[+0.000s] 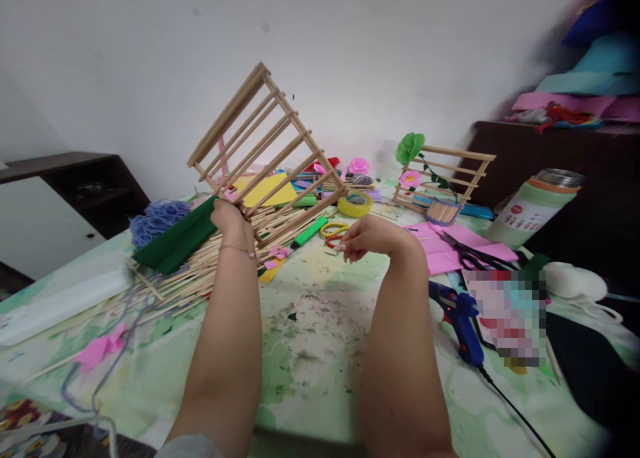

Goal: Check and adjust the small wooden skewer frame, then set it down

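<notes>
My left hand (231, 219) is closed on the lower left part of a wooden stick frame (284, 153), which is held up tilted above the table. Dark green paper (180, 238) lies beside that hand, near a ball of blue yarn (159, 223). Over the middle of the table is my right hand (364, 237), its fingers bent and pinched together; whatever they hold, if anything, is too small to name. Just behind those fingertips lie scissors with yellow and red handles (334, 230). Many thin sticks (200, 271) spread under my left forearm.
A yellow tape roll (355, 203) lies behind my right hand. Another stick frame with paper flowers (453, 171) stands at the back right. Black scissors (467, 250), a blue glue gun (459, 318) with a cord, and a bottle (535, 208) are on the right.
</notes>
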A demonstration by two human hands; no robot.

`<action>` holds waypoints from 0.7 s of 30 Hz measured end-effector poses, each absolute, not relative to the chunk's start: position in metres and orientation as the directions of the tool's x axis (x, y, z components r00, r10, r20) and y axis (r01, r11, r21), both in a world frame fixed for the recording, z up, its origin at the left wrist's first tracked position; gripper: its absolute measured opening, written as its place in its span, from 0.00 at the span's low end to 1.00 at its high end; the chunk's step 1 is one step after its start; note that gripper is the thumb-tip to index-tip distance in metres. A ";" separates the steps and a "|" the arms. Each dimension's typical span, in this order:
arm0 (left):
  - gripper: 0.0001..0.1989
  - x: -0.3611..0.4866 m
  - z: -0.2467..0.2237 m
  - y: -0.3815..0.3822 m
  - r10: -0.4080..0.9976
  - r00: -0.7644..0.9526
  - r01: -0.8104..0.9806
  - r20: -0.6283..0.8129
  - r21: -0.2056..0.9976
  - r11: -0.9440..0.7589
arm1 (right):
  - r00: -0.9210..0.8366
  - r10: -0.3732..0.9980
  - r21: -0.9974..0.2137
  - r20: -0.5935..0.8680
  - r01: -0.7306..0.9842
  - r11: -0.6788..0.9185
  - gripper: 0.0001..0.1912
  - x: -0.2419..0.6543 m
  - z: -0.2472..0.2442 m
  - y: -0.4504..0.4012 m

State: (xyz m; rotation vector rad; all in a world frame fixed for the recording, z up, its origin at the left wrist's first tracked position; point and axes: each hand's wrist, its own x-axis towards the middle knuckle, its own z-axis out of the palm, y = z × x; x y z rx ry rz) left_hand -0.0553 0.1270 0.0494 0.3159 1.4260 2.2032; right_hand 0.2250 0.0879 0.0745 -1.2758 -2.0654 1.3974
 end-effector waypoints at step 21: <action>0.15 -0.053 0.044 0.139 0.381 -0.924 -0.119 0.023 0.931 -0.344 | -0.703 0.709 -0.817 -0.056 0.440 0.372 0.04 0.208 0.126 0.026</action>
